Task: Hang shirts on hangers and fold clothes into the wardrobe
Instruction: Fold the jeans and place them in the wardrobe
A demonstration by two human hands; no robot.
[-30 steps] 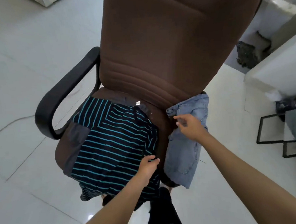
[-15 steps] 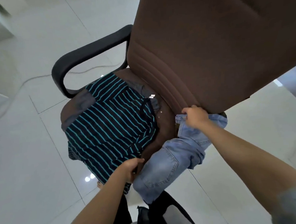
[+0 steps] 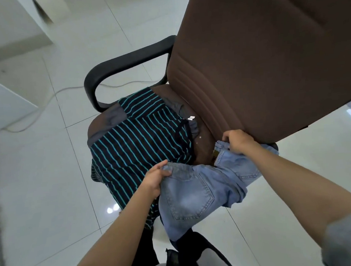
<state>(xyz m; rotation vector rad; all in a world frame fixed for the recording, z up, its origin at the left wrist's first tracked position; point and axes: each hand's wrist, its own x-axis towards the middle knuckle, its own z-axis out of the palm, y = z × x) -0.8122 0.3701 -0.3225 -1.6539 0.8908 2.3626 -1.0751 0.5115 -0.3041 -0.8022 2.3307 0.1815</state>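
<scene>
The left hand (image 3: 156,180) had its fingers curled over one end of the light-blue jeans (image 3: 196,191), its thumb lying along the waistband edge near a back pocket. The right hand (image 3: 237,140) gripped the other end of the jeans, close under the lower edge of the brown backrest (image 3: 258,55), with its fingers folded round the denim. Between the two hands the jeans hung bunched and twisted, partly over the front right corner of the brown office chair's seat (image 3: 204,149) and partly off it above the white tiled floor (image 3: 40,192). Just beside the jeans, a dark shirt with teal stripes (image 3: 138,143) lay spread flat on the seat, its hem drooping over the front edge. The chair's black armrest (image 3: 125,62) curved on the left side, and a pale cable (image 3: 51,99) ran over the tiles beyond it.
</scene>
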